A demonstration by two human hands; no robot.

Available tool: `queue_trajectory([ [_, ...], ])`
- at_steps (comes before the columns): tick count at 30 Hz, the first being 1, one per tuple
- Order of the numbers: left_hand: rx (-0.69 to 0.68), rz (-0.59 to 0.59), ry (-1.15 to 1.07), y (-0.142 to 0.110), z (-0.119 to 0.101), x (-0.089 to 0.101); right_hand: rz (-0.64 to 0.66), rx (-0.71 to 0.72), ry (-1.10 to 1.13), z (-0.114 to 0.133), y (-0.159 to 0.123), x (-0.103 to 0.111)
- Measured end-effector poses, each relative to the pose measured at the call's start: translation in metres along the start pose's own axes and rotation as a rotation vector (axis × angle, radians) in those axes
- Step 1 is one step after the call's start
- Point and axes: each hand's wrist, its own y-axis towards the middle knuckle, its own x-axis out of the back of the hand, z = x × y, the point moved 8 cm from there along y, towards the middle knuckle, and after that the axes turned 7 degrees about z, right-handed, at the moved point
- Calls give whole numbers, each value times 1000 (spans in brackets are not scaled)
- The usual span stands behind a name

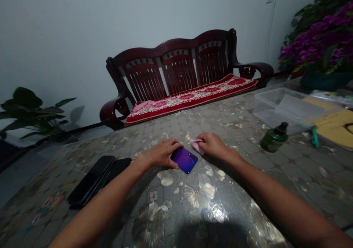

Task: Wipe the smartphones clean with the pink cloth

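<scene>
A purple smartphone (185, 160) lies back side up on the patterned tabletop, its camera lenses towards the right. My left hand (164, 152) grips the phone's left end, thumb on the near edge and fingers on the far edge. Just right of the phone, my right hand (211, 144) pinches a small pink cloth (198, 147). The cloth hangs down close to the phone's far corner; whether it touches the phone I cannot tell.
Stacked dark phones (92, 180) lie left of my left forearm, near colourful bands (52, 201). On the right are a green pump bottle (274, 137), a teal marker (314, 136), a clear plastic box (266, 110) and a yellow paper (335, 126). A wooden bench (180, 66) stands beyond the table.
</scene>
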Motion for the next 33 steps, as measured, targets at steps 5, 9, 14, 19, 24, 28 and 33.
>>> queue_trajectory([
  [5, 341, -53, 20, -29, -2, -13, -10, 84, -285, 27, -14, -13],
  [9, 520, -61, 80, -44, -19, -13, 24, 138, -372, 35, -15, -29],
  [14, 563, -21, 103, -48, -36, -12, 42, 196, -450, 43, -13, -43],
  [19, 612, -37, 82, -49, -46, -14, 92, 279, -485, 56, -19, -57],
  [24, 666, -41, 82, -47, -60, -17, 100, 244, -506, 53, -14, -51],
  [28, 699, -56, 98, -43, -67, -19, 66, 169, -519, 42, -5, -42],
  [33, 719, -73, 81, -39, -71, -21, 73, 282, -536, 50, -13, -52],
])
